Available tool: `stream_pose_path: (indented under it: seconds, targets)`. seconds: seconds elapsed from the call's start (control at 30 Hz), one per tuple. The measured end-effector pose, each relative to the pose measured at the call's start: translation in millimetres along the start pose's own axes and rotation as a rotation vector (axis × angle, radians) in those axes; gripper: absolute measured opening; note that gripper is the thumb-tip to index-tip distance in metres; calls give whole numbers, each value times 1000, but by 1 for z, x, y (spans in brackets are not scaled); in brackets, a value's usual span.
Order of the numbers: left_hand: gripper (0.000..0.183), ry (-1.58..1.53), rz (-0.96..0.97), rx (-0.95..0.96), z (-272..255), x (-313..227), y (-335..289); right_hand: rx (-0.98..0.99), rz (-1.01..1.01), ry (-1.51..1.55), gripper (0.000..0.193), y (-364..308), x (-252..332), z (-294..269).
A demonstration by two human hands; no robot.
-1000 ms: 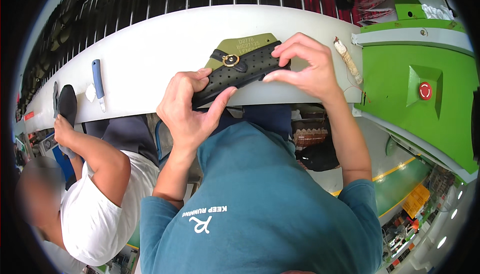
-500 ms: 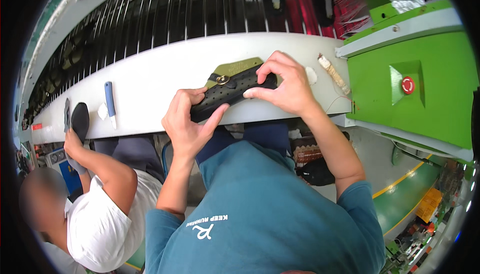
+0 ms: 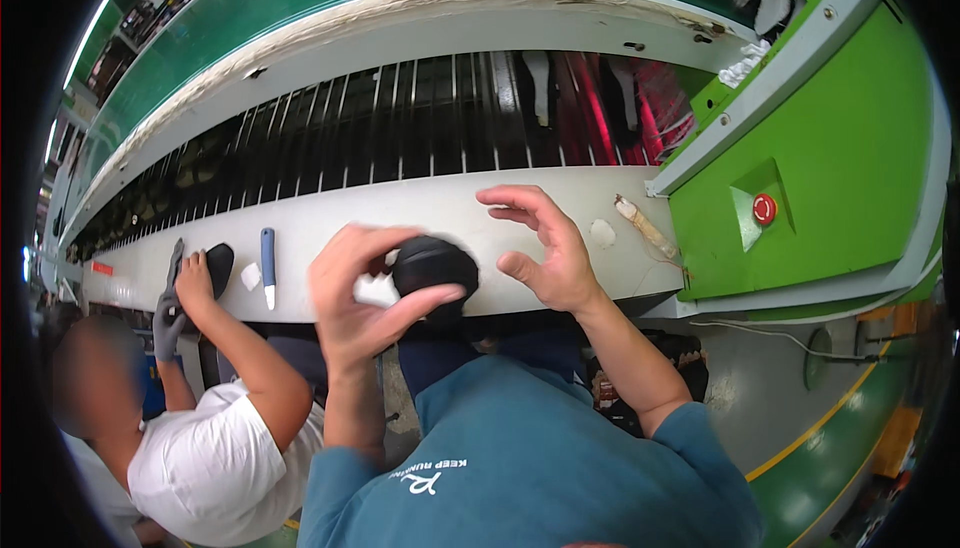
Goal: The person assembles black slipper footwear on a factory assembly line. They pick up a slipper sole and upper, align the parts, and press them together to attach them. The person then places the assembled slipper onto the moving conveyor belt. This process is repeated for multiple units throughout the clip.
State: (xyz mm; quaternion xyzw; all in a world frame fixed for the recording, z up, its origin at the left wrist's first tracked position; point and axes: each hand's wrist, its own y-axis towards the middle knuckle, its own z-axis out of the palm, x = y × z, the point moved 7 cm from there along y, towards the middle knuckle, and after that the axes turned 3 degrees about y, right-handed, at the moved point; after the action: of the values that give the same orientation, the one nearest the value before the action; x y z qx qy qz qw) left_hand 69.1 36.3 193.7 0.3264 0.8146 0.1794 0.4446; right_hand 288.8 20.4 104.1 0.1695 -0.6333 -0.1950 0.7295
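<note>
My left hand (image 3: 345, 293) grips a black shoe upper (image 3: 433, 273) with fingers and thumb around its side. The piece is turned end-on above the front edge of the white ledge, so a dark rounded end faces up and most of its length is hidden. Its perforated face and buckle are out of sight at this angle. To the right of it, my right hand (image 3: 553, 260) hovers with fingers apart and nothing in it, not touching the upper.
On the white ledge (image 3: 300, 288) lie a blue-handled knife (image 3: 268, 266), white scraps and a wrapped stick (image 3: 645, 225). Beyond runs a roller conveyor (image 3: 330, 133). A green machine (image 3: 830, 178) with a red button stands right. At left, a co-worker handles a dark shoe piece (image 3: 221, 266).
The shoe upper has turned from lying sideways between both hands to end-on in my left hand. My right hand has let go and opened. The view has tilted up toward the conveyor.
</note>
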Motion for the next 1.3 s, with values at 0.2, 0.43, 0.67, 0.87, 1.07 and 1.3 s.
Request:
stream_pose_path:
  seconds: [0.2, 0.43, 0.67, 0.87, 1.07, 1.3]
  targets:
    - [51, -128, 81, -125, 28, 13, -2, 86, 90, 254, 54, 3, 14, 43]
    - [43, -329, 47, -305, 24, 30, -19, 60, -1, 143, 36, 17, 25, 52]
    - [76, -767, -34, -195, 59, 28, -12, 63, -35, 83, 38, 12, 33, 61]
    - [68, -516, 106, -203, 55, 22, -12, 41, -26, 44, 36, 10, 36, 53]
    - [61, -395, 125, -271, 44, 19, -6, 109, -26, 146, 32, 22, 29, 53]
    - [91, -608, -149, -313, 57, 52, 10, 58, 11, 263, 30, 43, 8, 53]
